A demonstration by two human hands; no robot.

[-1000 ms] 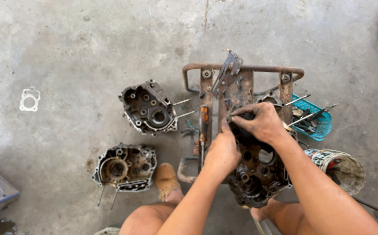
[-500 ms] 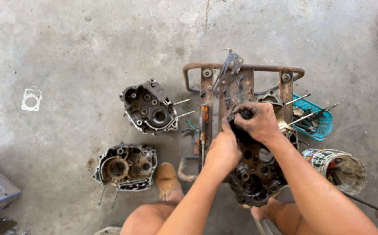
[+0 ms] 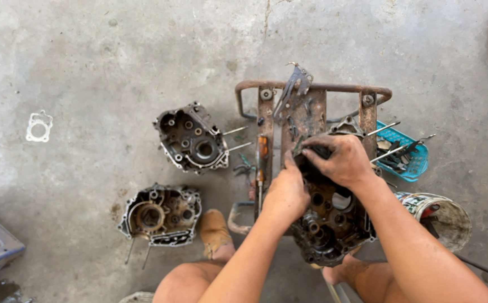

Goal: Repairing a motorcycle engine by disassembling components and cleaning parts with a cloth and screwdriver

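While both hands work at the greasy dark engine case [image 3: 328, 224] on the rusty steel stand [image 3: 317, 90], the left hand [image 3: 286, 193] presses its curled fingers against the case's edge. Curled over the top, the right hand [image 3: 339, 160] grips a dark part; what exactly it pinches cannot be told. Two more grimy cast cases [image 3: 192, 137] [image 3: 160, 214] lie on rough concrete. A teal plastic basket [image 3: 407, 151] and a paint-stained pot [image 3: 440, 216] sit to the right.
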